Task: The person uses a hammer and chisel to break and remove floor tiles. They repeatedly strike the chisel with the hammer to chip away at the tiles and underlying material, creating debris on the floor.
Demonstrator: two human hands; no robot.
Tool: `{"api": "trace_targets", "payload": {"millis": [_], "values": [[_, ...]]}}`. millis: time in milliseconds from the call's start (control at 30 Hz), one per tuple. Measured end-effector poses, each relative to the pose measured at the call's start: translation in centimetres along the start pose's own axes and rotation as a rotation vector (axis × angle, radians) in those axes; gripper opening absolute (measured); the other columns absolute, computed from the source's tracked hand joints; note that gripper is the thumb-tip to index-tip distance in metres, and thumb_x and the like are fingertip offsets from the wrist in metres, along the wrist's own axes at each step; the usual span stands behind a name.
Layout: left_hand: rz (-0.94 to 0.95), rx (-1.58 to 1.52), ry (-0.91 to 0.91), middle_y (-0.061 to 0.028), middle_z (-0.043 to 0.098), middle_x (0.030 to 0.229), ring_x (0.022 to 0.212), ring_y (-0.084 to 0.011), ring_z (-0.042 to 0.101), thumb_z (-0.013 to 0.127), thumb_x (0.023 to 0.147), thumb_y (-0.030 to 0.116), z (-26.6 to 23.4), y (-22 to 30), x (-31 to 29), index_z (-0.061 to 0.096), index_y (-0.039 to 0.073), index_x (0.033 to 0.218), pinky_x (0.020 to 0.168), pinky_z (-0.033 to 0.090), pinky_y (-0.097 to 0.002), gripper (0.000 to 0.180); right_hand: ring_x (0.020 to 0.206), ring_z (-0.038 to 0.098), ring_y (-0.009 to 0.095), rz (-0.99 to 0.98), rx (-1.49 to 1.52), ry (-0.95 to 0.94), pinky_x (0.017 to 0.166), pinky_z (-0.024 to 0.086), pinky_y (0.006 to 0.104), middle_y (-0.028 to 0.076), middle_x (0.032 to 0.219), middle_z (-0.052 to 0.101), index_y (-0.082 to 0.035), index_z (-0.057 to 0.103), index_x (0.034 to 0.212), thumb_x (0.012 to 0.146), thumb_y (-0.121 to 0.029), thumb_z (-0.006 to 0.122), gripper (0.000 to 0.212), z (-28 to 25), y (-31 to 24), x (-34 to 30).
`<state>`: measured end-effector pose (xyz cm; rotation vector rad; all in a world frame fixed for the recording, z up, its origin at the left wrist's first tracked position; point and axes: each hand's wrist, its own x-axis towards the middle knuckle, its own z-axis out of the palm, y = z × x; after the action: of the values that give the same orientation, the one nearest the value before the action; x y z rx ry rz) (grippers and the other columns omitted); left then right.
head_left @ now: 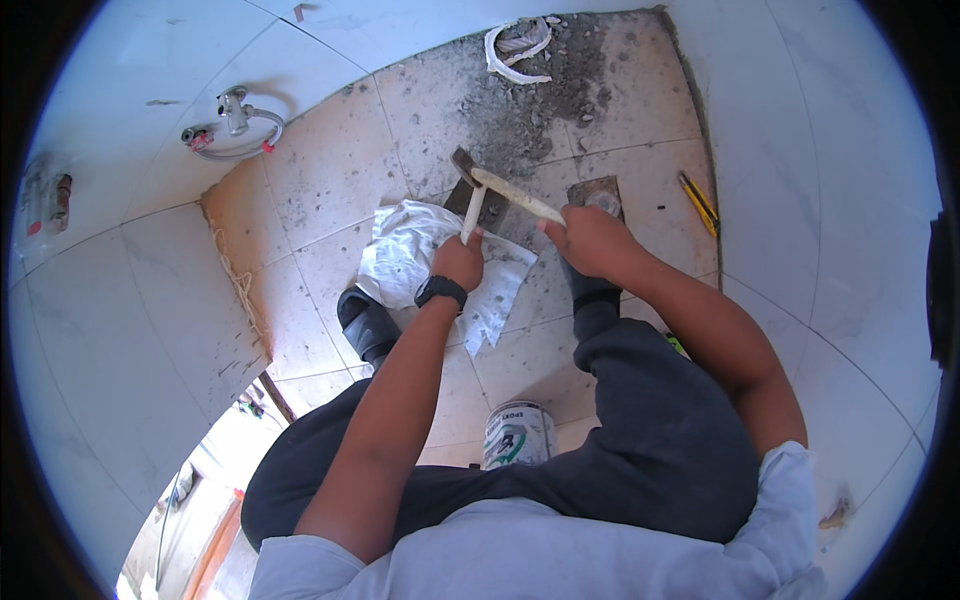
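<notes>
My right hand [597, 240] is wrapped round the pale wooden handle of a hammer [520, 197]. Its dark head points left, close to the top of a tool with a whitish handle [474, 208]. That handle is in my closed left hand [459, 262], which has a black watch on its wrist. A dark flat square piece [492, 212] shows right beside the handle; I cannot tell whether it is the tool's blade. Crumpled white plastic sheeting [400, 250] lies under and around my left hand.
Grey rubble [540, 115] and a broken white ring [490, 52] lie at the far wall. A yellow-black utility knife [699, 205] is at the right wall, a square drain [606, 190] near my right foot. A white bucket [520, 436] stands between my legs. A valve with hose [235, 112] juts out left.
</notes>
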<state>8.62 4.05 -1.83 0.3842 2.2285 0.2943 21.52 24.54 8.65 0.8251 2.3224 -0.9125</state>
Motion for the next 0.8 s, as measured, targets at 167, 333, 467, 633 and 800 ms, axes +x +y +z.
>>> {"api": "trace_targets", "payload": {"millis": [167,333,467,633,800], "values": [[-0.005,-0.056,0.039,-0.0349,0.069,0.102,0.101,-0.0519,0.066,0.043,0.104,0.057,1.0,-0.3,-1.6,0.068,-0.006,0.104,0.090,0.052,-0.0575,0.067,0.077,0.066,0.047,-0.060,0.092,0.111,0.071,0.051,0.0519,0.028,0.077,0.065,0.004,0.062,0.087,0.105,-0.044,0.054,0.052,-0.6,0.3,-1.2],[0.010,-0.063,0.101,-0.0354,0.068,0.095,0.096,-0.0534,0.066,0.044,0.104,0.058,2.4,0.2,-2.1,0.066,-0.005,0.094,0.086,0.051,-0.0583,0.068,0.071,0.063,0.047,-0.042,0.116,0.127,0.068,0.050,0.0512,0.027,0.073,0.063,0.004,0.060,0.083,0.106,-0.042,0.054,0.052,-2.0,0.1,-1.4],[0.002,-0.077,0.103,-0.0351,0.068,0.094,0.095,-0.0536,0.066,0.044,0.105,0.057,3.0,0.0,-2.3,0.064,-0.005,0.097,0.084,0.051,-0.0592,0.065,0.075,0.067,0.047,-0.090,0.094,0.151,0.069,0.052,0.0533,0.027,0.075,0.066,0.003,0.062,0.091,0.105,-0.045,0.053,0.051,-2.0,0.4,-1.4],[-0.014,-0.036,0.092,-0.0355,0.068,0.093,0.094,-0.0537,0.066,0.046,0.105,0.056,3.8,-0.3,-2.5,0.063,-0.005,0.101,0.083,0.052,-0.0585,0.063,0.074,0.068,0.046,-0.095,0.026,0.112,0.068,0.053,0.0535,0.025,0.072,0.065,0.001,0.059,0.093,0.105,-0.043,0.055,0.046,0.3,1.6,-2.2],[0.043,-0.029,0.080,-0.0351,0.069,0.093,0.094,-0.0535,0.066,0.046,0.105,0.055,3.5,-0.6,-1.9,0.063,-0.006,0.101,0.083,0.052,-0.0587,0.063,0.072,0.067,0.046,-0.081,-0.047,0.104,0.066,0.053,0.0535,0.025,0.073,0.066,0.000,0.058,0.093,0.105,-0.043,0.055,0.045,1.3,2.3,-1.4]]}}
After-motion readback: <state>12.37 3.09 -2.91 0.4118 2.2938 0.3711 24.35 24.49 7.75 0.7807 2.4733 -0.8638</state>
